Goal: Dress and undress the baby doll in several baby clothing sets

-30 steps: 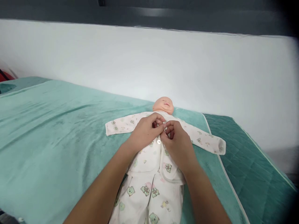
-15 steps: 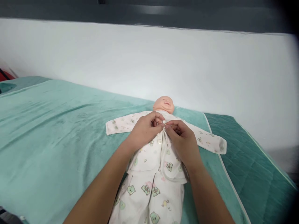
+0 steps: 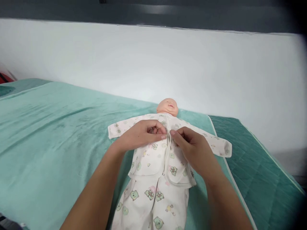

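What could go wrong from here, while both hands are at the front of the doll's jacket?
1. The cloth might slip or bunch, because the left hand and the right hand meet at the narrow front edges of the jacket.
2. The two sides could perhaps end up uneven, since they spread apart near the hem.
3. A strong tug may shift the doll, which lies on the blanket with neither hand at its head.
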### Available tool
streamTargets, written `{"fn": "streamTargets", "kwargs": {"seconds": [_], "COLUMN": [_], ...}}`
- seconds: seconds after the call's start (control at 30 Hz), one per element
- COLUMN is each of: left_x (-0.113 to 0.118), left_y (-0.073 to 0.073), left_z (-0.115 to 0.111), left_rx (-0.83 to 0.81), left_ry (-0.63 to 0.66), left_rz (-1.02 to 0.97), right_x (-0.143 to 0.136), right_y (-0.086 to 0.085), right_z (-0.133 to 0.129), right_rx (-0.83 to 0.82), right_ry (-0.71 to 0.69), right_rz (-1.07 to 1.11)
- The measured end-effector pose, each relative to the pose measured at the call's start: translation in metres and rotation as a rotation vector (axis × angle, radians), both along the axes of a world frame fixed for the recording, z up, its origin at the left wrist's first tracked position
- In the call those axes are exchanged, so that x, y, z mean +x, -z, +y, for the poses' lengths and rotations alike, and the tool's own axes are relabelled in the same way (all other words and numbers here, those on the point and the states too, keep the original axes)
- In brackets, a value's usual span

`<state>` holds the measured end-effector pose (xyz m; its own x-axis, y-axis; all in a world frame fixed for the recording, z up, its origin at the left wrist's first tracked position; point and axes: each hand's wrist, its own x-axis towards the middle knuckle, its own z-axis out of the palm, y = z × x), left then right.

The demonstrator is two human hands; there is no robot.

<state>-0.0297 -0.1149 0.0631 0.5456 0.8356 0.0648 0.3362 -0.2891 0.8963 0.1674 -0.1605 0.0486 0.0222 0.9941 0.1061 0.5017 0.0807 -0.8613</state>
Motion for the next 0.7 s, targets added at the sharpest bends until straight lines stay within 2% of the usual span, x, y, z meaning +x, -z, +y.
{"fn": "streamTargets", "kwargs": {"seconds": [0.13,0.23,0.3,0.5,0.7], "left_x": [-0.005,-0.006,-0.006,-0.009,-0.006], "left_y": [-0.005,-0.003,-0.003,-0.005,-0.008], "left_z": [-0.002,-0.002,-0.001,-0.003,-0.007], "left_rx": [0.031,0.047,0.051,0.04,-0.066], "left_ry": [0.125,0.167,0.184,0.239,0.242], "left_rz": [0.104,0.143,0.141,0.104,0.083], "right_x": [-0.007,-0.018,-0.02,0.004,0.025], "right_y": [-0.015,-0.011,-0.007,-0.009,-0.002], "right_z": [-0.017,-0.023,-0.023,-0.016,-0.007], "right_rx": [-0.11,-0.081,-0.066,-0.098,-0.217], "right_ry": [-0.071,-0.044,-0.04,-0.215,-0.378], "right_rz": [-0.371,-0.581,-0.637,-0.444,0.035]}}
